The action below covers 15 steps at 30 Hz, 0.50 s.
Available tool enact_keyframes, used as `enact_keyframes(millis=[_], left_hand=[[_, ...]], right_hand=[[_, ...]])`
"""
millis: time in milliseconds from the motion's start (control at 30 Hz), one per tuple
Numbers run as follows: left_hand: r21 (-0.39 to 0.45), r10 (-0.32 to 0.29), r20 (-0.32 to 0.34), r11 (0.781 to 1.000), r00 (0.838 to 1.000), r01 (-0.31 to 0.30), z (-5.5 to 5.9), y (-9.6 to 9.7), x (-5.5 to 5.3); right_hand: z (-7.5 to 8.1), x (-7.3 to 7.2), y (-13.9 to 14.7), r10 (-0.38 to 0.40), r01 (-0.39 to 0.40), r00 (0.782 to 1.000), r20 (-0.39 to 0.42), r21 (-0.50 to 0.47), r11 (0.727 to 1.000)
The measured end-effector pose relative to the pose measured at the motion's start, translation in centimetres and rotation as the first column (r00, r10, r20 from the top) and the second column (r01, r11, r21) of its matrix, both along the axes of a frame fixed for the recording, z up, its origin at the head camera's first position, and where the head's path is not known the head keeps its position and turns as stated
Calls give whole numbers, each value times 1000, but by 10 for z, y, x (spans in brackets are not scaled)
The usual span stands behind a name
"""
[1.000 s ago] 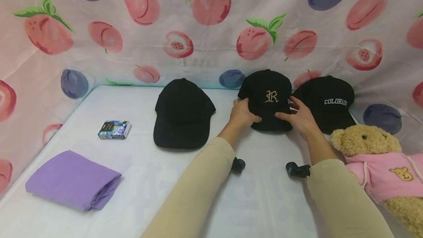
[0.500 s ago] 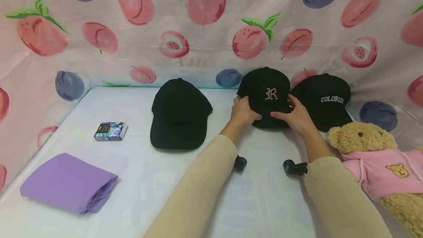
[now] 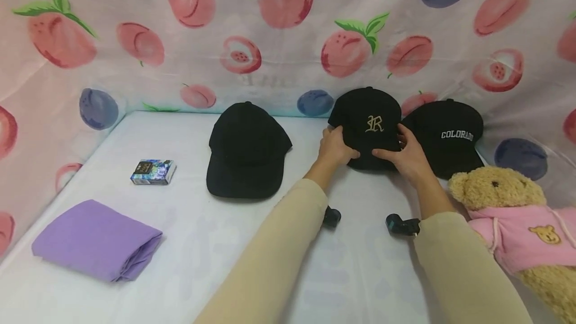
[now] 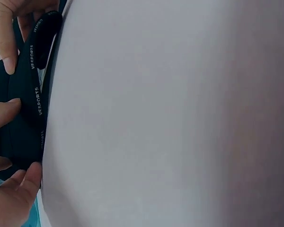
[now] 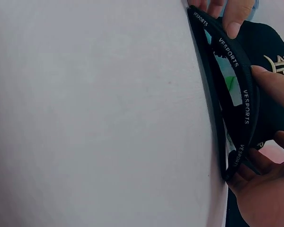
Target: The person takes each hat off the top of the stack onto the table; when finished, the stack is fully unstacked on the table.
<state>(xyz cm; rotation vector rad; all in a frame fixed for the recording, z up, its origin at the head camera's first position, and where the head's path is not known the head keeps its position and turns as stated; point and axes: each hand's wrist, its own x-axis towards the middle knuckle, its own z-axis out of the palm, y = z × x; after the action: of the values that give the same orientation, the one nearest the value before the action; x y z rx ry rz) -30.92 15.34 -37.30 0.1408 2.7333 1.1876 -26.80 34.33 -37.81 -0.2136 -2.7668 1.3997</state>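
A black cap with a gold emblem stands at the back, its brim toward me. My left hand grips its left side, thumb on the front. On the other side my right hand holds it, its thumb laid across the brim. Both wrist views catch the cap's edge from below, with a dark strip lettered VESPORTS along it. In the left wrist view, fingers from both hands pinch the cap. The emblem is partly cut off there.
A plain black cap sits to the left, and another reading COLORADO to the right. A teddy bear lies at the right. Farther left are a small patterned box and a folded purple cloth. A fruit-print curtain hangs behind.
The held cap has risen slightly against the caps beside it, both hands moving with it. My right thumb has crept a little left along the front. The other things stay put.
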Motion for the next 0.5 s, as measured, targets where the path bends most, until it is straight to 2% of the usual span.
enact_keyframes(millis=[167,500], left_hand=[[14,1,-10,1000,1000,0,0,-1,-1],[6,-8,-12,1000,1000,8,0,3,-1]], right_hand=[[2,-3,-2,-8,8,1000,-18,-9,1000],[0,-4,0,-36,36,999,-3,-24,999]])
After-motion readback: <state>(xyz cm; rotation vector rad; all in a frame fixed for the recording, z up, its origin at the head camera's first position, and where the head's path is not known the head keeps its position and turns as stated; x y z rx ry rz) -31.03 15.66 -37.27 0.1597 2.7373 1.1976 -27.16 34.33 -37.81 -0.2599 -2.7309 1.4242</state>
